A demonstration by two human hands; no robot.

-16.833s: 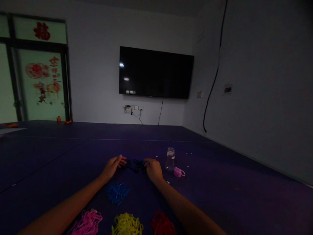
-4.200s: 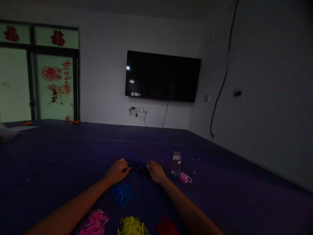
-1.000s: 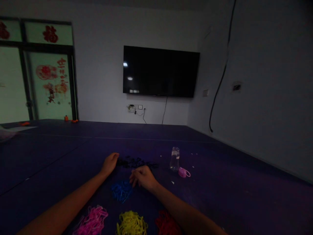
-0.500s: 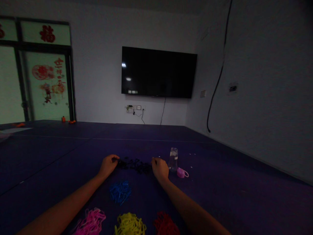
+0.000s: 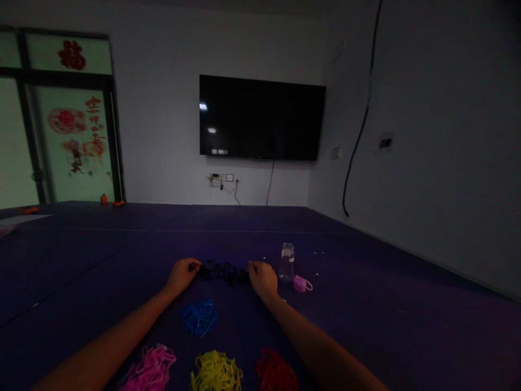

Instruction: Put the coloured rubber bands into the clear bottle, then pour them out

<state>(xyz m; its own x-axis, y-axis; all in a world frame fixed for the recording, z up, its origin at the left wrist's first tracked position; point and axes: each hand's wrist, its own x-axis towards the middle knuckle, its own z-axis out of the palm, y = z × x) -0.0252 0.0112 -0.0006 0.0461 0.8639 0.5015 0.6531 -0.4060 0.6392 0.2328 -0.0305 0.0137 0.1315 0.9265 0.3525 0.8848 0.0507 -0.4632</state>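
Observation:
A loose pile of thin black bands (image 5: 226, 272), looking like rubber bands, lies spread on the dark purple surface. My left hand (image 5: 182, 272) is at its left end, thumb and fingers pinched on some of the black bands. At the right end, my right hand (image 5: 262, 277) is closed with its fingertips on the pile; exactly what it pinches is hard to see in the dim light. Nearer to me lies a heap of blue bands (image 5: 199, 316). Closer still are pink bands (image 5: 150, 369), yellow bands (image 5: 216, 372) and red bands (image 5: 275, 371).
Just right of my right hand stand a clear bottle (image 5: 287, 263) with a white label and its pink cap (image 5: 300, 284) with a loop. Small white scraps lie beyond. Orange objects (image 5: 118, 203) sit at the far left edge. A television (image 5: 262, 118) hangs on the wall.
My right hand has shifted slightly left, toward the black pile. The left hand stays at the pile's left end. The whole view has moved a little.

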